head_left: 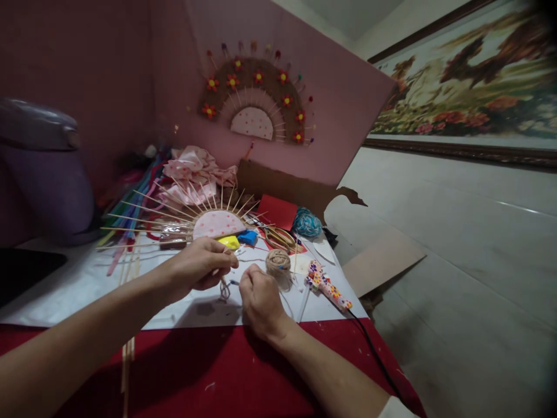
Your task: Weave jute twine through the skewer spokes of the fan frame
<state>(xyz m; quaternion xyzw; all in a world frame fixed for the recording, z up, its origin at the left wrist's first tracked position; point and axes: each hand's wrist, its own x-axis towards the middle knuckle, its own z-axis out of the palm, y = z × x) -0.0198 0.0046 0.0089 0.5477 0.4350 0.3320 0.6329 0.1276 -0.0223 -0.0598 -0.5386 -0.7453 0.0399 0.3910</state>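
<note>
My left hand [201, 267] is closed in a pinch on a strand of jute twine [226, 287] that loops down onto the white sheet [87, 284]. My right hand [260, 299] is curled shut beside it, also gripping the twine, just in front of the jute twine ball [278, 261]. Behind my hands lies a pink half-disc with wooden skewers fanning out of it [217, 223]. A finished fan-shaped piece with red flowers [255, 98] hangs on the pink board behind.
A flower-patterned glue gun [328, 285] with a black cord lies right of the ball. A teal yarn ball [307, 222], red card [276, 212], scissors [278, 235], pink fabric [195, 168], coloured sticks [130, 209] and loose skewers [127, 354] surround the work. A red cloth [195, 371] covers the table front.
</note>
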